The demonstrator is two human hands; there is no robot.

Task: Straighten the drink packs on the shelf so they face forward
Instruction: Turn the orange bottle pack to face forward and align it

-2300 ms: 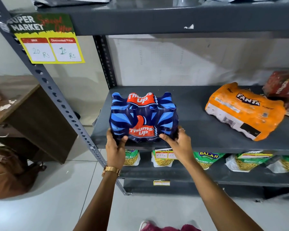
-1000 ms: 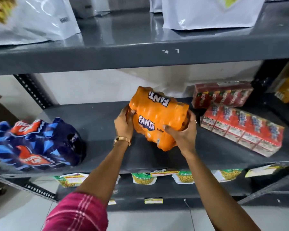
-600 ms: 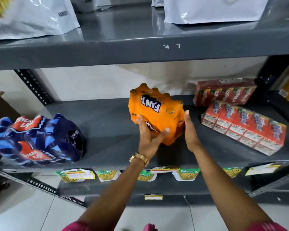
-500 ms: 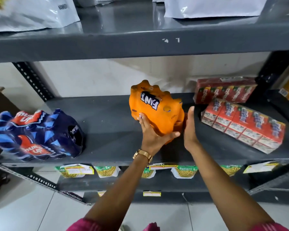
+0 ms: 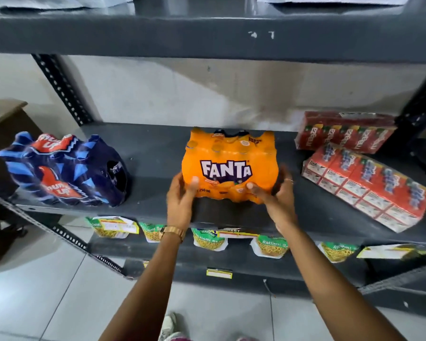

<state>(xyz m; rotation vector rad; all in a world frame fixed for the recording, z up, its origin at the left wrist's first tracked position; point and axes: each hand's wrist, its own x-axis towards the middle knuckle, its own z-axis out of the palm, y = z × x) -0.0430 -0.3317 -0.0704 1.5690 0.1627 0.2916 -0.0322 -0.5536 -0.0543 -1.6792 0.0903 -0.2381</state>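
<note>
The orange Fanta pack [image 5: 229, 166] stands upright on the grey shelf [image 5: 153, 153], logo facing forward, clasped between the left hand [image 5: 181, 196] and the right hand [image 5: 278, 193] at its lower corners. Well left of the left hand sits the blue Thums Up pack [image 5: 64, 171].

A dark grey metal shelf [image 5: 153, 148] is shown, on which four drink packs are carried. A blue Thums Up pack [image 5: 62, 171] is set at the left, an orange Fanta pack [image 5: 229, 163] upright at the centre (label forward), a red Maaza pack [image 5: 342, 135] at the rear right, and a red carton pack [image 5: 369, 185] skewed in front of it.
</note>
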